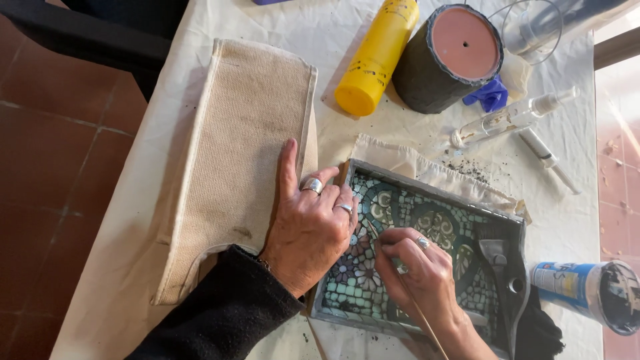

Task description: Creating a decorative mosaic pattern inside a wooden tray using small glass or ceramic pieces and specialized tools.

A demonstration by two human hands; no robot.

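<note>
Starting at the left: a tan canvas bag [233,160] lies flat on the white cloth [133,267] covering the table. Left hand [308,223], two rings, black sleeve, rests palm down with fingers spread, bridging the bag's edge and the left rim of the mosaic tray [400,193]; judged a bracing hold to keep the tray from sliding. Tray sits at centre-right, tilted, its tiled pattern in greens, whites and floral pieces facing up. Right hand [417,270] lies over the tiles, fingers pinched narrowly round a thin wooden stick [427,323], tip down at the tile joints; pen-like grip, likely for fine control. Behind: yellow bottle [377,57] on its side, dark pot [448,59] upturned, clear spray bottle [510,119]. Far right: a blue-labelled can [590,293] on its side, just beside the tray, within easy reach.
</note>
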